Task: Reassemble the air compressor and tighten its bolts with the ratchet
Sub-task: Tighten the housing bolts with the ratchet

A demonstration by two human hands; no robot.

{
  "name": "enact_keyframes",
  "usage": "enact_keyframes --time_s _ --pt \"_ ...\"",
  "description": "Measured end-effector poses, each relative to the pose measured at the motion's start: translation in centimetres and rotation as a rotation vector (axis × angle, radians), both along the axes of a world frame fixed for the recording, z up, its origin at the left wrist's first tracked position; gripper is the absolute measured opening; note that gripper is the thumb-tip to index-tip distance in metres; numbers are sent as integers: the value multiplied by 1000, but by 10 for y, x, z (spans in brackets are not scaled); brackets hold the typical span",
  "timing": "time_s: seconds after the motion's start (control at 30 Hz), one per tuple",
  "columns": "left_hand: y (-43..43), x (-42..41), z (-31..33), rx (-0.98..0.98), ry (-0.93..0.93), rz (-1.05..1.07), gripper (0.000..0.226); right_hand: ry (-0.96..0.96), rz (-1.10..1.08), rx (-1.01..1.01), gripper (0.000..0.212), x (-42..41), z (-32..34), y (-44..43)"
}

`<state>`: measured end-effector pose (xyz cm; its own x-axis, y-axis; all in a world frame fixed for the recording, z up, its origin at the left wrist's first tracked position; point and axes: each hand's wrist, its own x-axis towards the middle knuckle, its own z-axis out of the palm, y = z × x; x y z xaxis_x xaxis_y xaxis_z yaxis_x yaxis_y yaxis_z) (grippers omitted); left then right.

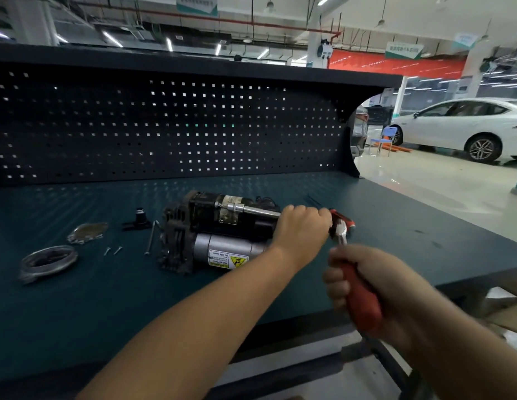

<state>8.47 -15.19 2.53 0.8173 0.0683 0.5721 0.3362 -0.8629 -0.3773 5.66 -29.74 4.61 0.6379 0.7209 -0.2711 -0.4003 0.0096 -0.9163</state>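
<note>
Reading labels first: air compressor (219, 232) carries a yellow-and-white warning sticker (228, 259) with a hazard triangle, upside down from this view; "Do NOT touch" is just legible, the rest too small. A second pale label on the black upper cylinder and the hanging signs at top of frame are blurred, unreadable. The compressor lies on its side at centre of the teal workbench (78, 313): black ribbed cast housing at its left end, black motor body above, bare silver cylinder below. Left hand (302, 226) has fingers curled down over the end of the chrome extension bar (251, 210), which runs horizontally along the top of the compressor to a socket. Right hand (367, 287), lower right and motion-blurred, is wrapped tight round the red handle of the ratchet (362, 304); the ratchet head sits just right of the left hand. Loose on the bench left of the compressor: long bolt (151, 238), black fitting (139, 219), two small screws (113, 250), flat metal plate (87, 232), round metal ring (48, 262). A dark pegboard (164, 125) with square holes backs the bench. White car (468, 128) and blue chair (385, 138) stand at far right.
</note>
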Motion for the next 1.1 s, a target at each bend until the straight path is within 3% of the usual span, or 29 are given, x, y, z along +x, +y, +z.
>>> enact_keyframes --time_s 0.13,0.23,0.3,0.37,0.43,0.5,0.6,0.7,0.77,0.8,0.87,0.93,1.0,1.1 --pt "3 10 21 -271 148 -20 15 -442 -89 -219 16 -10 -50 7" --pt "7 15 49 -519 398 -59 29 -583 -121 -300 19 -8 -54 6" --pt "8 14 54 -491 416 -57 24 -429 -94 -184 22 -4 -35 5" --pt "2 9 36 -334 188 -64 8 -105 -19 -12 22 2 -2 0" --pt "-7 6 12 -206 -4 -93 10 101 48 106 18 3 26 -7" --pt "-8 6 5 -167 -39 -118 10 49 87 65 16 -3 23 -7" --pt "-2 10 17 -198 90 -61 14 -176 63 -91 14 -12 -16 -2" --pt "2 15 37 -349 389 -73 30 -283 45 -206 11 -11 -44 -1" --pt "2 15 47 -417 568 -71 29 -276 43 -204 17 -10 -41 -1" --pt "2 13 47 -434 531 -68 24 -217 40 -149 20 -8 -32 0" --pt "1 4 34 -379 233 -80 10 -29 45 -1 23 1 -4 -2" --pt "-4 -2 14 -234 -26 -86 19 60 59 92 24 9 16 -4" --pt "-5 -1 8 -205 -96 -62 18 -68 70 36 24 5 3 -1" --pt "3 9 27 -279 8 46 15 -391 -33 -93 17 -1 -40 5"
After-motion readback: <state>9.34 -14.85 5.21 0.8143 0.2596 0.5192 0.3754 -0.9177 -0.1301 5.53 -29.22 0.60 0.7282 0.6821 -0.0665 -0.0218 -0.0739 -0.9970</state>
